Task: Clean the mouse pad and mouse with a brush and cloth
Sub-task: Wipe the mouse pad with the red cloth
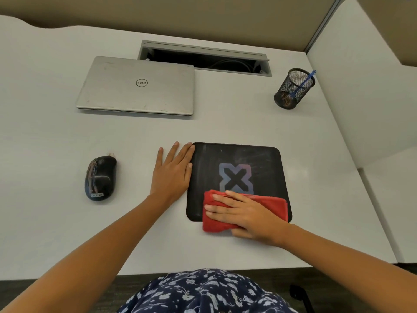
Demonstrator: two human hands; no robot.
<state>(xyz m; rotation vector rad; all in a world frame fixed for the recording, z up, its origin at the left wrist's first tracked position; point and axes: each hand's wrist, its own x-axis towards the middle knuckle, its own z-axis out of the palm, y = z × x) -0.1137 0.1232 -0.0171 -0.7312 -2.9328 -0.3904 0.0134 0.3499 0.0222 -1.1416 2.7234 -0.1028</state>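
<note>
My right hand (246, 213) presses the red cloth (225, 219) flat-fingered on the mouse pad (237, 159); my left hand (172, 171) lies open beside it, holding nothing.

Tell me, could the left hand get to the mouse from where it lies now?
Probably yes. The left hand lies flat and holds nothing, at the left edge of the mouse pad, and the mouse sits to its left with only bare desk between them.
</note>
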